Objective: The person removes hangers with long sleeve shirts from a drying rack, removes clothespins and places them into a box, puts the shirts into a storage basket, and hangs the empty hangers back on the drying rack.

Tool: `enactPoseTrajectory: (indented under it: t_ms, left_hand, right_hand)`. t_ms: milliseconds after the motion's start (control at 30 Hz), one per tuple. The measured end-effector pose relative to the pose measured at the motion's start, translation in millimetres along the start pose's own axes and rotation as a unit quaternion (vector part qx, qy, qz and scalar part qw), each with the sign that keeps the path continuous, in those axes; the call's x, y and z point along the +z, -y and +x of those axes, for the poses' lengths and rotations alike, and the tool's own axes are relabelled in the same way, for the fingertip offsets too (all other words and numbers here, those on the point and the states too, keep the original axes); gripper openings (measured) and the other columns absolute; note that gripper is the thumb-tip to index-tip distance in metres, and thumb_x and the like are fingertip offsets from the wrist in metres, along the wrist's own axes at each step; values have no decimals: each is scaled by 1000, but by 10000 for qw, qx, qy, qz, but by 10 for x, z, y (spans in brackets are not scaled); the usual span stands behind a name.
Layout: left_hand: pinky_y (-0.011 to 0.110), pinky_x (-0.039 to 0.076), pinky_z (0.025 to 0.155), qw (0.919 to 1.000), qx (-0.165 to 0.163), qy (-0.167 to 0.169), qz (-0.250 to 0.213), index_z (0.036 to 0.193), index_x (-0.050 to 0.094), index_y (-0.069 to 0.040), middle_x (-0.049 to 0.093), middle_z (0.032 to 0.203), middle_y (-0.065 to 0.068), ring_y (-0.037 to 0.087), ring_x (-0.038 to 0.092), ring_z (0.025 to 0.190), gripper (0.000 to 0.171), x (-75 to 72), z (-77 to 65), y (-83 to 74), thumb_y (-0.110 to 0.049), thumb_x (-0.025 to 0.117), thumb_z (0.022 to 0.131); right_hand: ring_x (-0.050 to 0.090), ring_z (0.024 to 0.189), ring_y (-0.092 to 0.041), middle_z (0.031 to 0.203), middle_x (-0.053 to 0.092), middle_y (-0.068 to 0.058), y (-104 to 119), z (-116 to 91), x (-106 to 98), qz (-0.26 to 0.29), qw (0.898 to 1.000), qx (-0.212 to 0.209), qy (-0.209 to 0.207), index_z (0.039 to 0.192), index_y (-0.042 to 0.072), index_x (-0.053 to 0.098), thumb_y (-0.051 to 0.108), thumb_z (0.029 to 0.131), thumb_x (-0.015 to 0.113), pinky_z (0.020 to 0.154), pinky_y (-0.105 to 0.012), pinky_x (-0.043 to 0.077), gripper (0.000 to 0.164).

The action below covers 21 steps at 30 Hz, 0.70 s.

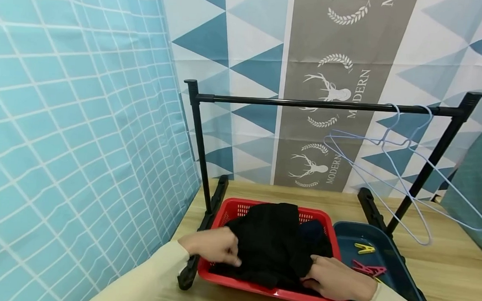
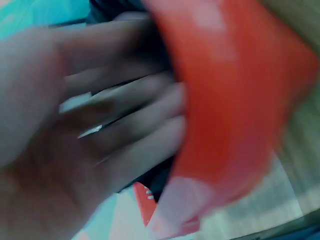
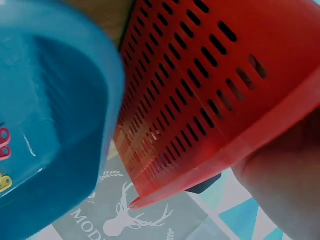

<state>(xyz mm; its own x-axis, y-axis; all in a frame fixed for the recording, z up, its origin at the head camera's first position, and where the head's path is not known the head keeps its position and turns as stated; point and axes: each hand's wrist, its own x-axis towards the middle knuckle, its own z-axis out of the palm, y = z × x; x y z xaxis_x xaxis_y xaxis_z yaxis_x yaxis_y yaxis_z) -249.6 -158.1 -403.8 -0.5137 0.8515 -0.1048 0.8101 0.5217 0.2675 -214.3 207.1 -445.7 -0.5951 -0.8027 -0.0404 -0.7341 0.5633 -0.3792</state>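
Black clothing (image 1: pixel 270 243) lies heaped in a red plastic basket (image 1: pixel 234 281). At the basket's left side is my left hand (image 1: pixel 214 244), its thumb and fingers at the edge of the heap. In the left wrist view this hand (image 2: pixel 115 110) has long, slightly bent fingers with no cloth against the palm; the fingertips are partly hidden in dark cloth. My right hand (image 1: pixel 334 276), over the basket's right front corner, pinches the right edge of the black clothing. A dark blue piece (image 1: pixel 311 230) shows beside the black cloth. The right wrist view catches only part of this hand (image 3: pixel 287 180), beyond the basket's rim.
A black rack (image 1: pixel 309 103) stands over the basket, with light blue hangers (image 1: pixel 382 142) at its right end. To the basket's right, a dark blue tray (image 1: pixel 401 286) holds yellow (image 1: pixel 364 248) and red clips (image 1: pixel 369 269). Patterned cloth (image 1: pixel 253 78) hangs behind the wooden surface (image 1: pixel 444 256).
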Motion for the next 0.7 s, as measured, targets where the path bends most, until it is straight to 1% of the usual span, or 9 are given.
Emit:
enactPoseTrajectory:
  t_ms: [67,133,167,200,233,300,400,500,700]
  left_hand:
    - [18,35,58,9954,-340,-872,-208,58,59,-16,48,68,-9,1,40,60,51,-82,37,28,-40,63,104]
    - [22,40,61,9853,-679,-1562,-145,62,58,-20,57,83,-4,5,48,66,49,-144,88,61,-45,60,103]
    - [24,46,66,9818,-802,-1723,-27,69,62,-22,63,97,-2,7,56,76,42,-165,115,76,-46,60,103]
    - [27,50,73,9808,-889,-1736,41,81,68,-22,64,112,0,10,62,88,33,-176,141,92,-46,61,103]
    - [30,53,80,9818,-956,-1638,54,96,71,-21,64,125,2,13,65,98,27,-182,162,107,-45,61,103]
    - [34,53,92,9879,-972,-1207,20,124,68,-18,61,139,5,16,65,113,32,-172,193,136,-42,63,102]
    - [32,50,101,9941,-943,-514,-164,147,56,-14,63,139,3,13,64,119,50,-128,199,160,-36,64,103]
    - [28,50,99,9958,-883,-224,-47,144,62,-12,65,137,2,10,64,118,44,-74,174,151,-28,66,102]
    - [24,50,98,9945,-920,206,450,132,71,-10,65,137,5,16,62,124,33,24,115,62,-15,70,100]
  right_hand:
    - [53,91,0,106,65,18,2,-5,-10,46,10000,-10,-24,114,26,78,23,99,71,80,-30,54,17]
    - [54,92,0,106,65,18,2,-11,-16,54,9999,-27,-80,114,26,78,22,98,72,82,-31,55,18]
    - [55,92,0,107,65,17,1,-14,-16,57,9999,-30,-111,114,26,78,22,98,72,82,-31,55,18]
    - [55,93,0,107,65,17,-1,-15,-13,73,9999,-34,-133,114,26,78,21,98,72,83,-31,55,18]
    - [56,93,0,107,65,17,-3,-17,-9,95,9998,-55,-166,114,26,78,20,98,72,83,-31,56,19]
    - [57,93,0,108,66,16,-7,-20,6,158,9996,-82,-211,115,26,78,19,97,73,84,-31,56,19]
    - [58,93,0,108,67,16,-23,-21,32,229,9994,-111,-226,115,26,78,19,98,72,84,-32,56,20]
    - [59,93,0,109,67,15,-35,-27,49,258,9994,-96,-203,116,26,78,20,98,72,83,-32,57,20]
    - [60,96,-1,110,67,15,-35,-38,35,380,9993,21,-59,115,24,80,20,97,73,84,-33,57,20]
